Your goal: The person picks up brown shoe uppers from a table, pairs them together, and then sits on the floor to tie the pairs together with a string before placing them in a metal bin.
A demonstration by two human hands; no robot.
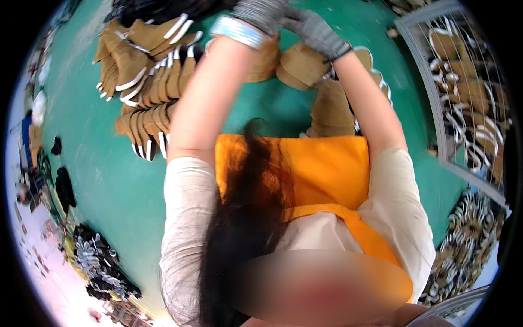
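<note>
Both my hands wear grey knit gloves and meet at the top edge of the view. My left hand (260,15) is partly cut off there; its fingers are hidden, and a pale shiny band (237,31) circles that wrist. My right hand (318,35) has its fingers bent and pressed together toward the left one; what they hold, if anything, I cannot make out. Below the hands, brown suede-like boot uppers (301,66) stand on the green floor. Another brown piece (266,61) sits beside the left wrist. A further brown stack (331,109) lies by my right forearm.
Rows of brown uppers with white edges (155,82) lie left of my left forearm. A grey wire-mesh cage (430,92) full of brown pieces stands at right. Heaps of shoe pieces lie at lower right (463,245) and lower left (101,261). Dark material (158,8) lies at the far side.
</note>
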